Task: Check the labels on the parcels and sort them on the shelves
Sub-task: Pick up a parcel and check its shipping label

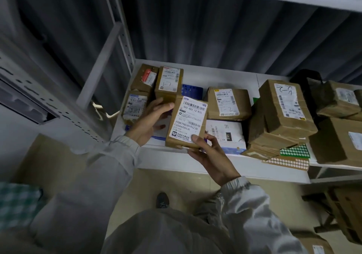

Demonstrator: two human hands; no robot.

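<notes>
Parcel [186, 122], brown carton with white label [191, 119] facing up, is being held over the front edge of the white shelf [225, 73]. Left hand [150, 120] is gripping its upper left side; right hand [211, 155] is pinching its lower corner, thumb lying on the label. Other labelled parcels [228, 103] are sitting on the shelf behind.

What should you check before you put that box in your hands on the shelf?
1. Both hands hold the brown parcel: left hand at its side, right hand at its bottom corner. Ok.
2. Its label faces up, readable. Ok.
3. Handwritten shelf code like the 1-2 parcel has: none seen. Not ok.
4. Free shelf space behind. Ok.
5. Correct shelf for this parcel: cannot tell.
</notes>
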